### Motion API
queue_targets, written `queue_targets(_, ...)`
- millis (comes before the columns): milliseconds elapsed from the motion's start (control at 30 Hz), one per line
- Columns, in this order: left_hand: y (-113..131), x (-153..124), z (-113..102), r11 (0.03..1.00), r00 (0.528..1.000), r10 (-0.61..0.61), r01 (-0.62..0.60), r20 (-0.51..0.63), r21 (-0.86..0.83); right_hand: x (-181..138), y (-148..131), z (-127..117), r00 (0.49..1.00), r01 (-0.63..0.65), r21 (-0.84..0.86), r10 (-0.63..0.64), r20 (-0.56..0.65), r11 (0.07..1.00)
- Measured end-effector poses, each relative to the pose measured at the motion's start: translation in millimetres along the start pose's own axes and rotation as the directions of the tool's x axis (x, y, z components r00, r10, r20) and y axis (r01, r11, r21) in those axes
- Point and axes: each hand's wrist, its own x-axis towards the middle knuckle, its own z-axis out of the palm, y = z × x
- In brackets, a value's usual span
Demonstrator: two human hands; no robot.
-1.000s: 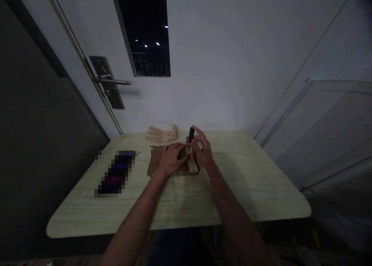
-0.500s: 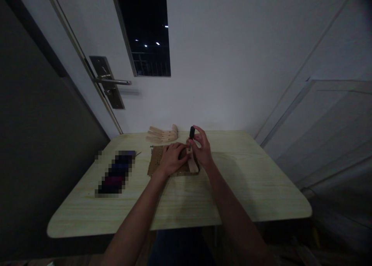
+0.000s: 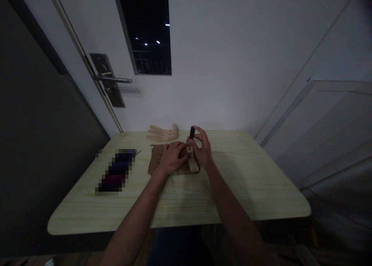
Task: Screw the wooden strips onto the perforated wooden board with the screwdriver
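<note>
- A pale wood-grained counter with rounded corners point(image 3: 255, 181) spans the view; its far edge meets a white wall and door point(image 3: 221, 60). Wood grain stretches from the right forearm to the right edge, giving that arm wide room sideways, and a broad strip runs between the cardboard and the near edge.
- Both bare forearms reach in over the near edge and converge near the middle, the hands almost meeting.
- The left hand point(image 3: 171, 157) lies palm down, fingers loosely spread and angled right, the thumb parted from the index finger; their tips rest against the wooden strip, seemingly without wrapping it.
- The right hand point(image 3: 203, 148) is raised on its side, fingers curled and closed on the screwdriver, index finger at the handle's top, thumb low near the shaft.
- A pixelated dark patch point(image 3: 116, 173) sits well left of both hands.
- A flat brown cardboard sheet point(image 3: 157, 157) lies under the left hand.
- A cluster of light wooden pieces with dark holes point(image 3: 162, 135) lies near the far edge, beyond the cardboard.
- The light wooden strip point(image 3: 192, 165) lies on the cardboard's right end, between the hands.
- The black-handled screwdriver point(image 3: 192, 133) stands nearly upright, its shaft pointing down at the strip; the tip's contact is too small to tell.
</note>
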Motion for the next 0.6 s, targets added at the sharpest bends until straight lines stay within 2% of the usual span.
queue_targets(100, -1.1, 0.1, 0.8, 1.000, 1.000, 0.008, -0.008, 0.005, -0.010, 0.7, 2.5, 2.2, 0.998, -0.009, -0.069, 0.004, -0.062, 0.998)
queue_targets(167, -1.4, 0.0, 0.8, 1.000, 1.000, 0.003, -0.003, 0.004, -0.006, 0.6, 2.1, 2.7, 0.998, 0.000, -0.079, -0.005, -0.060, 0.997)
queue_targets(300, -0.4, -0.8, -0.4, 1.000, 1.000, -0.001, 0.001, 0.004, -0.006, -0.5, -2.5, 1.0, 0.999, 0.036, -0.040, -0.036, 0.011, 0.999)
queue_targets(433, 0.4, -0.8, -1.0, 1.000, 1.000, 0.009, -0.009, -0.001, -0.011, -1.6, -6.9, -1.2, 0.994, 0.008, 0.038, -0.012, 0.108, 0.999)
queue_targets(600, 0.7, -0.5, -1.5, 1.000, 1.000, -0.006, 0.006, 0.011, -0.003, -0.5, -6.7, -1.7, 0.999, -0.012, 0.040, 0.010, 0.039, 0.999)
